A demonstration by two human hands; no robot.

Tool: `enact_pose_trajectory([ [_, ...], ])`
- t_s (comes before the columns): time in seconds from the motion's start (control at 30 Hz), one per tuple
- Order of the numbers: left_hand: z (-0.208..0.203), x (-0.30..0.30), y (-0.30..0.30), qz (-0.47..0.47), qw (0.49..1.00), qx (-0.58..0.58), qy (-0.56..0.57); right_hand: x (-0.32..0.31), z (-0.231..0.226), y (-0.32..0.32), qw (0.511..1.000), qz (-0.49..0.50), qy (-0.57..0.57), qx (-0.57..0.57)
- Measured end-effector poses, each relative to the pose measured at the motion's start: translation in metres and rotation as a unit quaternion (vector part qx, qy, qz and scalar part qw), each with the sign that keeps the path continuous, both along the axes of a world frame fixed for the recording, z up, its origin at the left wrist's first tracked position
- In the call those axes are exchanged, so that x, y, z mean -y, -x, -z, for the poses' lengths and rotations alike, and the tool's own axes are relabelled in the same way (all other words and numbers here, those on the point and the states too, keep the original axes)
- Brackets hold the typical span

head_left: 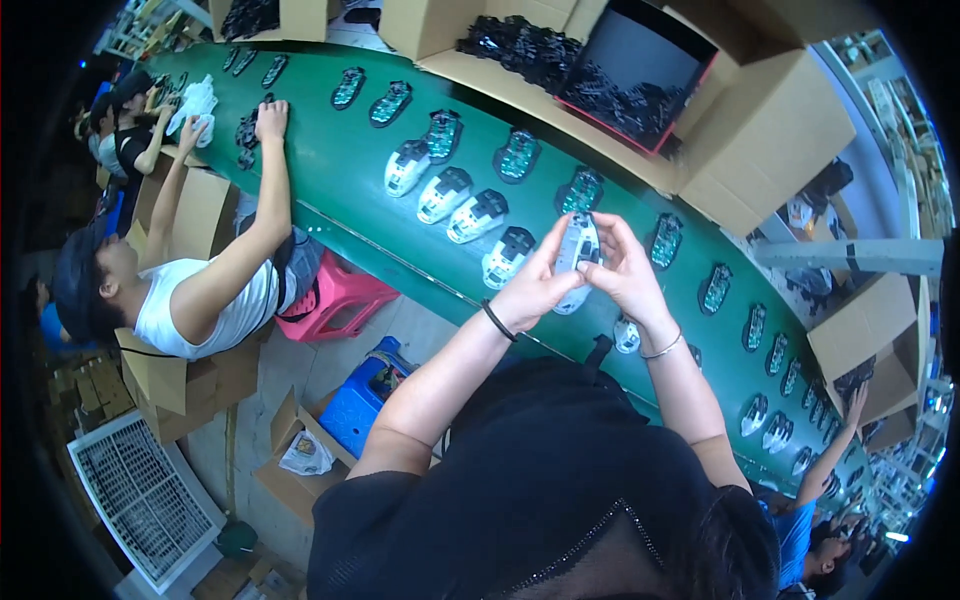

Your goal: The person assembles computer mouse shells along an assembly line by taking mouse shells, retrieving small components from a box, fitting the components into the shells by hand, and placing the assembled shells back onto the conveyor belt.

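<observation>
Above the green belt (345,215), a white and grey computer mouse (576,245) is held between both of my hands. My left hand (540,283) grips its left side, and my right hand (628,280) closes round its right side, thumb pressed on the shell. Just beyond my fingertips lies a black mouse base with a green circuit board (580,188). Several white-topped mice rest to the left of my hands, the nearest being a white mouse (508,257). Partly behind my right wrist is another white mouse piece (627,334).
More mouse bases (517,155) run along the belt. Across it stands an open carton (755,130) with black parts and a red-edged black box (640,65). A co-worker (215,290) sits at left on a pink stool (338,297); another person's arm (832,450) reaches in at right.
</observation>
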State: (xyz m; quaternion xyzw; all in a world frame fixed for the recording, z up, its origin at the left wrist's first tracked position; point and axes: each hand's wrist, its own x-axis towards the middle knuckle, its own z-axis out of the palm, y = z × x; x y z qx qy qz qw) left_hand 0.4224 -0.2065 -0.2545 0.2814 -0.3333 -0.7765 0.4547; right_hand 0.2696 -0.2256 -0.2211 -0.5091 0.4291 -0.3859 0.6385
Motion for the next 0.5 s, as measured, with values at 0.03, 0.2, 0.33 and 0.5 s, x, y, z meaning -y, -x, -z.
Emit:
enact_pose_trajectory([
  [0.03, 0.003, -0.001, 0.001, -0.012, 1.0, 0.017, 0.0, 0.001, 0.004, -0.004, 1.0, 0.003, -0.014, 0.005],
  [0.2, 0.013, 0.003, -0.044, -0.045, 0.99, 0.043, -0.13, 0.038, 0.025, -0.033, 0.986, -0.151, -0.072, 0.009],
  [0.33, 0.03, 0.014, -0.087, -0.164, 0.974, -0.035, -0.149, 0.154, 0.015, -0.065, 0.968, -0.087, 0.14, -0.189],
  [0.5, 0.038, 0.002, -0.12, -0.226, 0.956, -0.108, -0.153, 0.31, 0.054, -0.116, 0.81, 0.013, 0.341, -0.477],
])
